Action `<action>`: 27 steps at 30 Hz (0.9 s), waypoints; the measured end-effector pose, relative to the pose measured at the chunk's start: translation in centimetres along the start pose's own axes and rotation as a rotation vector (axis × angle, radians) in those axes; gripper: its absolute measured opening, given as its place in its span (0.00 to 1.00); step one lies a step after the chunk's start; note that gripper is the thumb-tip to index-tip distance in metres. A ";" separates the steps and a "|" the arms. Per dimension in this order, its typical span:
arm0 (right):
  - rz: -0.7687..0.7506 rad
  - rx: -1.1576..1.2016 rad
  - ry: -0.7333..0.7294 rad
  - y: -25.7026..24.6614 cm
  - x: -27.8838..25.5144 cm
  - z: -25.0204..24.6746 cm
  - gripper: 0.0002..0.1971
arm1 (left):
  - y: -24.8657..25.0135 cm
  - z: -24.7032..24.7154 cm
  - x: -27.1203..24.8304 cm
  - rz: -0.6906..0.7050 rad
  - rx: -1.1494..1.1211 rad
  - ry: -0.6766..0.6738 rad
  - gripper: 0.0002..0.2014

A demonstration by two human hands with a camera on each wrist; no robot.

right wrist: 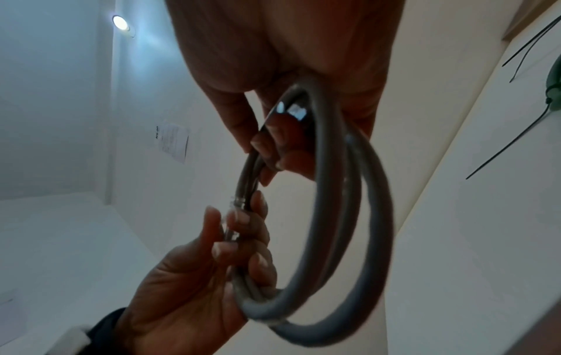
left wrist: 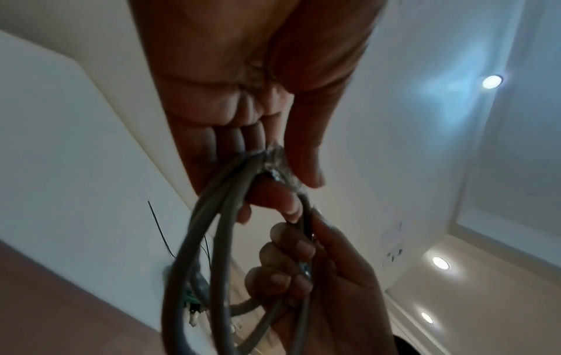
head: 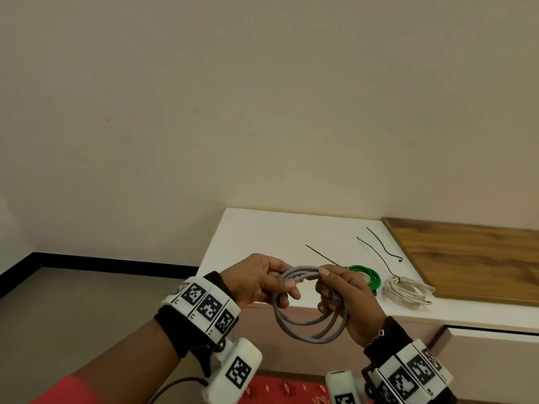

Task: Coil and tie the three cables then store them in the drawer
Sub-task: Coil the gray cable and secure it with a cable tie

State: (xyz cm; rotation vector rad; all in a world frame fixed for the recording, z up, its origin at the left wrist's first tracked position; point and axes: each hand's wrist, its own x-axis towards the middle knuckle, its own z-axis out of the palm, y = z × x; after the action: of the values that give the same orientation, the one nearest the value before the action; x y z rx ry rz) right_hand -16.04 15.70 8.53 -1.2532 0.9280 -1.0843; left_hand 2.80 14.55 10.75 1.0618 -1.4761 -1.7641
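A grey cable [head: 312,322] hangs coiled in several loops in front of the white cabinet top [head: 262,228]. My left hand [head: 262,282] grips the coil's upper left, thumb and fingers curled round the strands [left wrist: 212,228]. On the upper right, my right hand [head: 339,290] grips the same coil [right wrist: 349,192]. A clear plug end [head: 296,279] shows between the hands. A green coiled cable [head: 367,277] and a white coiled cable [head: 407,291] lie on the cabinet top, partly behind my right hand. Three thin black ties [head: 379,246] lie beside them.
A wooden panel [head: 472,258] covers the right of the cabinet top. A drawer front [head: 493,363] sits below at the right, showing a dark gap along its top. A red patterned rug [head: 285,389] lies on the floor below my hands. A plain wall stands behind.
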 end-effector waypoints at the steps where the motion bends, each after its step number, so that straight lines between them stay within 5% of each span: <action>1: -0.003 -0.003 -0.006 0.1 0.0 0.0 0.14 | 0.0 0.1 0.1 0.007 0.024 0.027 0.06; 7: -0.025 -0.119 -0.006 0.2 0.1 0.4 0.11 | -0.6 0.8 0.4 0.071 0.142 0.181 0.04; 11: -0.122 -0.296 0.099 0.7 0.4 0.7 0.09 | -0.9 1.6 0.5 0.110 0.254 0.168 0.05; 15: -0.224 -0.420 0.185 1.4 1.0 0.6 0.11 | -0.5 2.0 0.3 0.058 0.152 0.127 0.16; 27: -0.346 -0.768 0.190 1.7 1.0 0.7 0.15 | -1.0 1.6 0.2 0.048 -0.074 0.060 0.18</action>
State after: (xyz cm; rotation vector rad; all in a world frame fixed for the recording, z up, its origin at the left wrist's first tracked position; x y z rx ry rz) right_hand -14.89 14.92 6.95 -2.0191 1.3789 -1.1674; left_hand 1.36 15.43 9.82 1.0251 -1.3776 -1.7251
